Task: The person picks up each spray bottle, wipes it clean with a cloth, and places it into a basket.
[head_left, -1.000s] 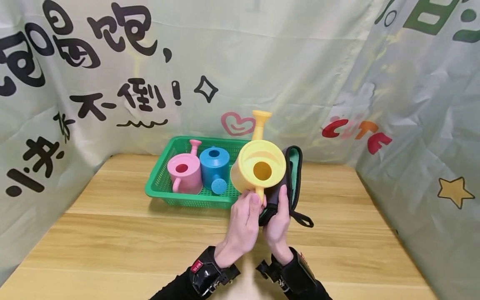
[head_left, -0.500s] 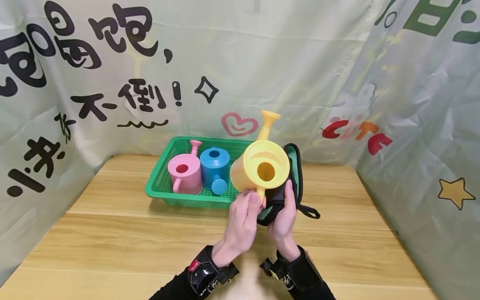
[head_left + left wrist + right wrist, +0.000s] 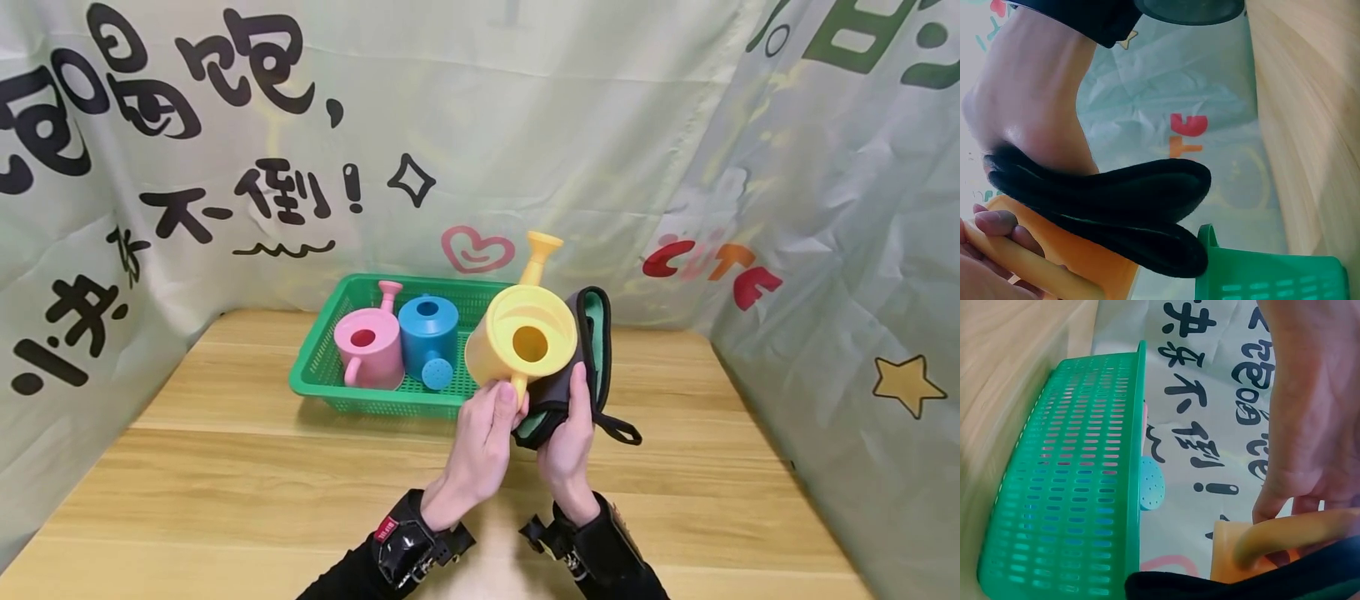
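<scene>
My left hand grips the handle of a yellow watering can held up over the right end of the green basket. The can tilts its top, with a round hole, towards me; its spout points up and away. Behind and right of it my right hand holds a folded dark grey cloth with black edging, a green inner side and a loop. The thumb lies along its front; the other fingers are mostly hidden. In the left wrist view the folded cloth overlaps the can's orange-looking side.
The green basket stands towards the back of the wooden table. In it sit a pink watering can and a blue watering can, side by side at the left. Printed fabric sheets hang behind and at both sides.
The yellow can has shifted right and, over the last half second, slightly down. The right hand and folded cloth have also moved a little right. Basket and other cans stay put.
</scene>
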A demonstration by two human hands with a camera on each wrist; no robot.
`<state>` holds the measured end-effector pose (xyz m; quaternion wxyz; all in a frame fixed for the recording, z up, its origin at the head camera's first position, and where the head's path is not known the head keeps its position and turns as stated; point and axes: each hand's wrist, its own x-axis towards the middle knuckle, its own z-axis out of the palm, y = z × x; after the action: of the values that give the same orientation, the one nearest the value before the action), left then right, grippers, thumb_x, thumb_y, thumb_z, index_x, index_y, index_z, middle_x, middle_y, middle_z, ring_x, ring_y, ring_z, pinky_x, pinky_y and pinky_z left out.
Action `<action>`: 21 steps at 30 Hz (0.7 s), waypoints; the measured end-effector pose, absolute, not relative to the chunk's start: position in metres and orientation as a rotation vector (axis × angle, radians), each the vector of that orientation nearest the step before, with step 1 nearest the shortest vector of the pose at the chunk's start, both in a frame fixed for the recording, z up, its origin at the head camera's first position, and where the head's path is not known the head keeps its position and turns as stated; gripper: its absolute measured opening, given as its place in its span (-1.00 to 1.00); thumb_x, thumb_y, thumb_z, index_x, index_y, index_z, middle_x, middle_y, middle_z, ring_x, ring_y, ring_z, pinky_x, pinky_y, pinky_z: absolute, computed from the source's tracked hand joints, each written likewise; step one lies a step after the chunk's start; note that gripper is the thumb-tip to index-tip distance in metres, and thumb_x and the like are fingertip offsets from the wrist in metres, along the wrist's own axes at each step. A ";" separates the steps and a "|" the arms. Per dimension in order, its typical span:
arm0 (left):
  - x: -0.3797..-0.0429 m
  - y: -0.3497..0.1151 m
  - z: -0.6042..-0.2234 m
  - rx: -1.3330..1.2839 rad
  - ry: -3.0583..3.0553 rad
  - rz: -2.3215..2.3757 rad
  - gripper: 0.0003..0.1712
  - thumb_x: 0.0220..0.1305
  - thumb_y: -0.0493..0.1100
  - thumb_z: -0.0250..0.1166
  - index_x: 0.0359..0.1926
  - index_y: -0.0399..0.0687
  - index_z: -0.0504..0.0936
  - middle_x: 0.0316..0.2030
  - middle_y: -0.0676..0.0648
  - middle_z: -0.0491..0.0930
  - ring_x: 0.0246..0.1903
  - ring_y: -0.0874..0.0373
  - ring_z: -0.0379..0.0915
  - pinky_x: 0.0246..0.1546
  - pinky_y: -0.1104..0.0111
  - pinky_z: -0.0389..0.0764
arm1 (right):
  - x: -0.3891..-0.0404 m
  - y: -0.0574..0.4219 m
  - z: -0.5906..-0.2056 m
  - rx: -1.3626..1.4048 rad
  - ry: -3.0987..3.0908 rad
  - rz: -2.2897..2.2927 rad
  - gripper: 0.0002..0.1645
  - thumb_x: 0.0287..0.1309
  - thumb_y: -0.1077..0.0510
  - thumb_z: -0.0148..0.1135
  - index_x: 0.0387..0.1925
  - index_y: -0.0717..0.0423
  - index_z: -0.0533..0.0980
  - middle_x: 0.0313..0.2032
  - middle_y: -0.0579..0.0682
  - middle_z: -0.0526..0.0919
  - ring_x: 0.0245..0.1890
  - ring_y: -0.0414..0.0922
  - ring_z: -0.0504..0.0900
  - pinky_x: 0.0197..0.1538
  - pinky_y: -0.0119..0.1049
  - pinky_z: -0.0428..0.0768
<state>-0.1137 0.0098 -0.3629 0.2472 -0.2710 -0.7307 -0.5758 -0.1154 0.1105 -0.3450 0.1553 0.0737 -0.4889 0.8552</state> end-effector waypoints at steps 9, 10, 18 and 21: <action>-0.110 0.009 -0.359 -0.764 -1.988 -1.560 -0.62 0.59 -0.30 -0.12 -0.41 -0.09 0.49 -0.55 -0.04 0.36 -0.47 0.29 0.25 -0.41 0.53 0.31 | -0.120 0.114 -0.342 0.187 -1.396 2.482 -0.39 0.60 -0.21 -0.43 0.31 0.03 0.32 0.08 -0.11 0.51 -0.03 -0.23 0.51 0.09 -0.43 0.53; -0.110 0.009 -0.358 -0.765 -1.992 -1.560 -0.62 0.58 -0.30 -0.12 -0.41 -0.09 0.49 -0.55 -0.03 0.36 -0.47 0.29 0.25 -0.40 0.53 0.31 | -0.120 0.115 -0.341 0.187 -1.394 2.484 -0.40 0.60 -0.21 -0.43 0.30 0.03 0.33 0.06 -0.11 0.51 -0.06 -0.23 0.51 0.06 -0.43 0.53; -0.107 0.009 -0.355 -0.782 -2.014 -1.567 -0.62 0.58 -0.30 -0.12 -0.42 -0.09 0.48 -0.55 -0.03 0.36 -0.44 0.28 0.26 -0.37 0.52 0.32 | -0.122 0.121 -0.340 0.167 -1.387 2.487 -0.42 0.59 -0.22 -0.41 0.22 0.01 0.38 -0.01 -0.12 0.54 -0.11 -0.22 0.53 0.00 -0.40 0.57; -0.108 0.009 -0.356 -0.781 -2.010 -1.572 -0.62 0.58 -0.30 -0.13 -0.42 -0.11 0.48 -0.56 -0.03 0.36 -0.44 0.28 0.26 -0.38 0.51 0.32 | -0.121 0.120 -0.340 0.163 -1.401 2.491 -0.41 0.60 -0.22 -0.43 0.24 0.01 0.36 0.01 -0.12 0.54 -0.09 -0.23 0.52 0.03 -0.41 0.56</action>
<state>-0.1077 0.0091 -0.3560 0.2345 -0.2844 -0.7322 -0.5728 -0.1215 0.1203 -0.3398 0.1392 0.0565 -0.4846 0.8617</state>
